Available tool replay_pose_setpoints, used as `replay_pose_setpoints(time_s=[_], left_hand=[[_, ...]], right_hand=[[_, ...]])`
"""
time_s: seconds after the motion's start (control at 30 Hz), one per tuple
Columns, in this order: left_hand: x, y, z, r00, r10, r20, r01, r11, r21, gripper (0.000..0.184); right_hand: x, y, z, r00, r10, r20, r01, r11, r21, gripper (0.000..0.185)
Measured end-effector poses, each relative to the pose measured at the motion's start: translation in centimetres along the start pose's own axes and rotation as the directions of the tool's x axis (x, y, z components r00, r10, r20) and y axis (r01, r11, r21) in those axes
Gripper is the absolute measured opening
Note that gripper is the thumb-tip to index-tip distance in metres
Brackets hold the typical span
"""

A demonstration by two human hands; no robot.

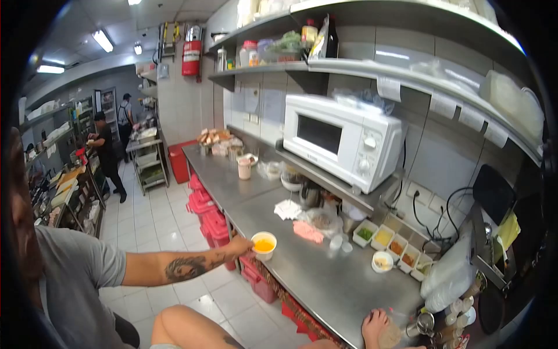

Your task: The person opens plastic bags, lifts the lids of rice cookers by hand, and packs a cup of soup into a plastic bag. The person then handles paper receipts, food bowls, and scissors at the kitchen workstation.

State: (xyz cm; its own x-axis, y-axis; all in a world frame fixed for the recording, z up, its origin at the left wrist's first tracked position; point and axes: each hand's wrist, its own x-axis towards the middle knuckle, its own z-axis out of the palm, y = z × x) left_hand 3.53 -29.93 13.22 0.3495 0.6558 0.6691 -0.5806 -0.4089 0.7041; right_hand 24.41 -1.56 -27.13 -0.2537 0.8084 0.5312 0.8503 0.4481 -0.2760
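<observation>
At the bottom edge my left hand [375, 327] is low over the steel counter [343, 285], its fingers curled against the side of a round tan thing [390, 337] whose kind I cannot make out. My right hand does not show. Close on the left, a co-worker in a grey shirt [81, 256] stretches a tattooed arm out, and that hand [239, 245] grips a white tub of yellow food [264, 244]. A small white cup [382, 262] with a spoon stands above my hand, beside a row of condiment containers [397, 246].
A white microwave [343, 139] sits on a raised shelf. Bottles and a small metal pot [425, 321] crowd the right. Pink food [308, 231] and plastic bags lie mid-counter. Red bins [212, 224] stand below its edge. Two people [106, 151] are further back.
</observation>
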Motion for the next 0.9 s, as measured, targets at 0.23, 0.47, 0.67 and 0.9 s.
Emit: replay_pose_setpoints(time_s=[0.23, 0.47, 0.67, 0.9], left_hand=[[1.2, -7.2, -1.3, 0.979, -0.027, -0.201, 0.028, 1.0, 0.002, 0.048], [4.4, -10.7, -1.4, 0.979, 0.183, 0.091, -0.183, 0.581, 0.793, 0.032], [5.5, -9.7, -6.8, 0.991, 0.005, 0.137, -0.135, 0.205, 0.969, 0.032], [-4.1, -15.4, -27.2, 0.594, 0.241, -0.768, 0.718, 0.271, 0.641, 0.079]], right_hand=[[16.6, -0.7, -7.1, 0.895, 0.411, 0.173, -0.116, -0.161, 0.98, 0.066], [23.5, -1.0, -15.2, 0.998, -0.046, 0.045, -0.019, 0.453, 0.891, 0.025], [14.0, 6.0, -6.4, 0.573, -0.329, 0.751, 0.054, 0.929, 0.366, 0.048], [2.9, 6.8, -5.5, 0.909, -0.026, 0.415, 0.019, 1.0, 0.022, 0.04]])
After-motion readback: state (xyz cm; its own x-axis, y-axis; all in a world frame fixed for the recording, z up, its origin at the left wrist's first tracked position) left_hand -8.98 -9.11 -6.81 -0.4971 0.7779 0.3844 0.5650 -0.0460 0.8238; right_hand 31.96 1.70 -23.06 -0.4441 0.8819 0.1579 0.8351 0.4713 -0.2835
